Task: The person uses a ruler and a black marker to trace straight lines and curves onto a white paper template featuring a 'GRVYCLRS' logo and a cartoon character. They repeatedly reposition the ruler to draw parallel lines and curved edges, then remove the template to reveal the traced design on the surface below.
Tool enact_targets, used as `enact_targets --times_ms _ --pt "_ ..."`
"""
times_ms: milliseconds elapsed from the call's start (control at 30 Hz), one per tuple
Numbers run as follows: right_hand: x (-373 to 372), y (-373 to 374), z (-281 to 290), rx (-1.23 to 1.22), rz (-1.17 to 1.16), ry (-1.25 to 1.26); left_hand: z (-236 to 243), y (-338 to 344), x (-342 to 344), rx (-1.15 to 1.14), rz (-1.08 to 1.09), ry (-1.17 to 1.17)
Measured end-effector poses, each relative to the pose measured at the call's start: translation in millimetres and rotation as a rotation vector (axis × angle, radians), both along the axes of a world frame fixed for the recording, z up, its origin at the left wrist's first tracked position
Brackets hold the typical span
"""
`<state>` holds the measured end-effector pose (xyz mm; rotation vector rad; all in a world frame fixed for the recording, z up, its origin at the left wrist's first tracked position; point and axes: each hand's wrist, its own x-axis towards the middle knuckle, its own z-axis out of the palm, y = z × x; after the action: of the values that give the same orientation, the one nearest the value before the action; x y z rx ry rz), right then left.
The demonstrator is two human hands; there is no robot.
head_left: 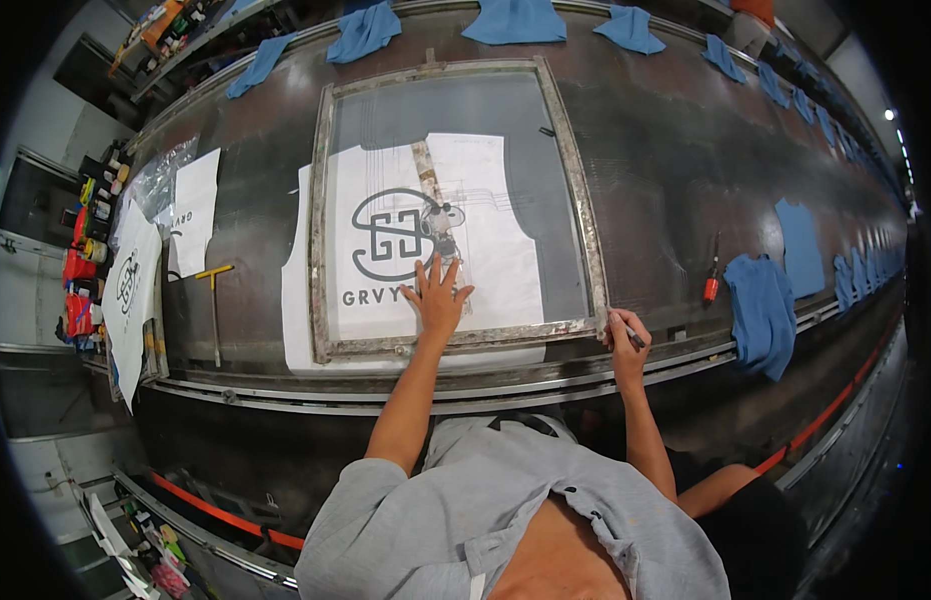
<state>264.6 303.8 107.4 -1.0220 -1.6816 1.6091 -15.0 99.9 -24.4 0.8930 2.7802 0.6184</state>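
Observation:
A screen-printing frame (588,220) with a worn, stained rim lies on the long dark table. Through its mesh shows a white shirt-shaped paper sheet (485,300) bearing a dark round logo with lettering below. A strip of brown tape (425,172) and a small cartoon figure (443,220) also show there. My left hand (440,305) rests flat on the mesh, fingers spread, over the logo's lower right part. My right hand (626,345) is closed around a dark marker (637,341) beside the frame's near right corner. Whether the marker's tip touches anything is hidden.
Blue fabric pieces (513,20) lie along the far edge; more blue pieces (760,310) lie on the right. A red-handled tool (711,285) is nearby. Left are a yellow-handled T-shaped tool (215,300), printed white sheets (195,215) and colourful containers (80,260). A metal rail (465,392) runs along the near edge.

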Motion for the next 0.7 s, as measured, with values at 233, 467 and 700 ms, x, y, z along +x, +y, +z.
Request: enact_targets --times_ms 233,467,700 --pt "6 -55 -25 -0.003 -0.039 -0.168 8 -12 -41 0.031 -0.085 0.046" --pt "-7 -83 -11 0.377 0.023 -0.355 12 125 -111 0.644 -0.346 0.119" --pt "30 -109 3 0.323 -0.317 -0.405 -4 354 -167 0.665 -0.608 0.307"
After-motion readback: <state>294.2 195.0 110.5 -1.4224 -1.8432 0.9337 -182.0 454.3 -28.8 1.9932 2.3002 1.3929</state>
